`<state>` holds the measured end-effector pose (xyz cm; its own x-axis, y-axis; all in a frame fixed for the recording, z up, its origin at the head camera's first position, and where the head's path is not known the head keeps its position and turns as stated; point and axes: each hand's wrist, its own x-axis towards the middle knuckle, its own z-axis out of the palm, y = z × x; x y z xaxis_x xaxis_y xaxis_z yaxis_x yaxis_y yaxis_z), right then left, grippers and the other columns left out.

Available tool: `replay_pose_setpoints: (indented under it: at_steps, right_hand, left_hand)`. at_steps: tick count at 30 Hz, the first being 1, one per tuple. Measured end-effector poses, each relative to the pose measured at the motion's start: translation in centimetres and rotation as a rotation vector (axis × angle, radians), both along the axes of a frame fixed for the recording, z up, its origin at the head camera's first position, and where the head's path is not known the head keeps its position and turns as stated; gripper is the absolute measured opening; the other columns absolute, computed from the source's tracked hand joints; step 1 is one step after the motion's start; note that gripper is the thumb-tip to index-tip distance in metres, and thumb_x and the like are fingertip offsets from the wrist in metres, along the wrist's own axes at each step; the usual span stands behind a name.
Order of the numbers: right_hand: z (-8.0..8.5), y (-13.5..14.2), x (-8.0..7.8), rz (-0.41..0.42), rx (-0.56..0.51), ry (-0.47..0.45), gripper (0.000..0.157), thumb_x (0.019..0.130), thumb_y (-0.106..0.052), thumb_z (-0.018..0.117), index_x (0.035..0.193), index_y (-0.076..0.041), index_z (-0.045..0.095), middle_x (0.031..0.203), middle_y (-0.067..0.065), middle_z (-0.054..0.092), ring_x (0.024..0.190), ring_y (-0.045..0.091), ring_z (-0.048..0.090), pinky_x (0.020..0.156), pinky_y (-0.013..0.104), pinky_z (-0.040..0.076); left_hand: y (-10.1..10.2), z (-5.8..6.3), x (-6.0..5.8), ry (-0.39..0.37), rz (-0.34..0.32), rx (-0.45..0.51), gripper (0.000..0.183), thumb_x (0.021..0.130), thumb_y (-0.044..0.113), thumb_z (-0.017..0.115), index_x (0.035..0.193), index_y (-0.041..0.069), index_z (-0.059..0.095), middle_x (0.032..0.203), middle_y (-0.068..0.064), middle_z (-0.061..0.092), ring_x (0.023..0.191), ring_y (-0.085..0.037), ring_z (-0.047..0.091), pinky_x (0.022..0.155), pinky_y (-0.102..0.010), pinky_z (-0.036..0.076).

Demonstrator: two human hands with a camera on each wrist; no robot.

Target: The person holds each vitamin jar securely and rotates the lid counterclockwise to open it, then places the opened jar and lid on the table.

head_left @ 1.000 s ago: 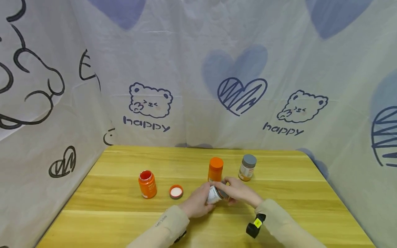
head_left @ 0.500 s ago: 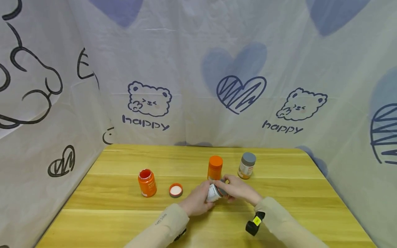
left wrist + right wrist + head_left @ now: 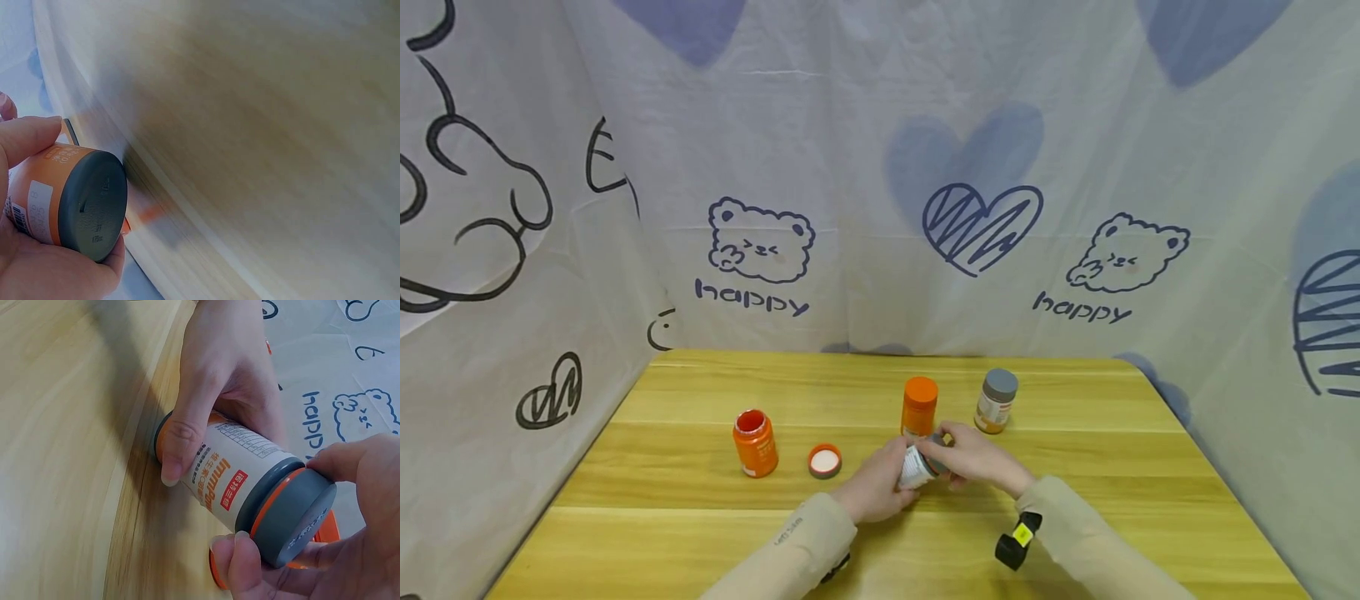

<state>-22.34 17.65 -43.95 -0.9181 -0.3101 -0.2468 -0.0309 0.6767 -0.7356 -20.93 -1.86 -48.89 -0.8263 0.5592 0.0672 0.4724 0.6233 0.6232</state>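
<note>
A white-and-orange supplement jar (image 3: 914, 469) with a grey lid (image 3: 300, 519) lies tilted between both hands, just above the table. My left hand (image 3: 874, 487) grips the jar's body, its thumb across the label in the right wrist view. The fingers and thumb of my right hand (image 3: 977, 457) pinch the lid, which sits at the jar's mouth with an orange ring showing beneath it. In the left wrist view the jar's dark grey base (image 3: 94, 206) faces the camera.
Just behind the hands stands an orange jar (image 3: 920, 404) with an orange lid. A grey-lidded jar (image 3: 996, 402) is at the back right. To the left are an uncapped orange jar (image 3: 756, 444) and an upturned lid (image 3: 824, 461). Printed cloth (image 3: 850, 167) surrounds the wooden table (image 3: 685, 542).
The head view has shifted very slightly. Both hands keep their hold on the jar and its lid, with almost no visible movement.
</note>
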Motion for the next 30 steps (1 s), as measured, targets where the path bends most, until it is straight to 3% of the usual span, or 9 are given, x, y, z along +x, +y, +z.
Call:
replay_pose_setpoints:
  at_steps: [12, 19, 25, 30]
  right_hand:
    - [-0.2, 1.3, -0.2, 0.253, -0.044, 0.126, 0.032, 0.102, -0.036, 0.057, 0.120, -0.009, 0.053, 0.099, 0.009, 0.062, 0.072, 0.018, 0.063, 0.063, 0.028, 0.054]
    - [-0.4, 1.9, -0.5, 0.374, 0.059, 0.322, 0.034, 0.099, -0.039, 0.061, 0.120, -0.014, 0.053, 0.103, 0.003, 0.064, 0.086, 0.016, 0.059, 0.071, 0.025, 0.049]
    - [-0.5, 2.2, -0.6, 0.429, 0.089, 0.377, 0.036, 0.096, -0.031, 0.067, 0.125, -0.016, 0.051, 0.111, 0.004, 0.067, 0.093, 0.016, 0.062, 0.076, 0.026, 0.053]
    - [-0.6, 2.4, -0.5, 0.454, 0.106, 0.423, 0.040, 0.093, -0.023, 0.072, 0.127, -0.019, 0.051, 0.117, 0.000, 0.066, 0.103, 0.014, 0.062, 0.087, 0.035, 0.056]
  left_hand:
    - [0.0, 0.1, 0.0, -0.013, 0.004, -0.010, 0.064, 0.089, 0.011, 0.075, 0.143, 0.005, 0.040, 0.128, -0.012, 0.057, 0.112, -0.023, 0.060, 0.098, -0.041, 0.051]
    - [0.0, 0.0, -0.1, 0.014, -0.006, -0.007, 0.064, 0.088, 0.010, 0.076, 0.141, 0.004, 0.041, 0.125, -0.012, 0.058, 0.108, -0.022, 0.060, 0.095, -0.040, 0.052]
    - [0.0, 0.1, 0.0, 0.007, -0.002, -0.007, 0.065, 0.089, 0.011, 0.076, 0.142, 0.004, 0.040, 0.125, -0.011, 0.058, 0.107, -0.021, 0.060, 0.093, -0.037, 0.052]
    - [0.0, 0.2, 0.2, 0.023, -0.008, 0.002, 0.065, 0.087, 0.009, 0.077, 0.141, 0.002, 0.041, 0.125, -0.013, 0.059, 0.107, -0.023, 0.060, 0.094, -0.039, 0.052]
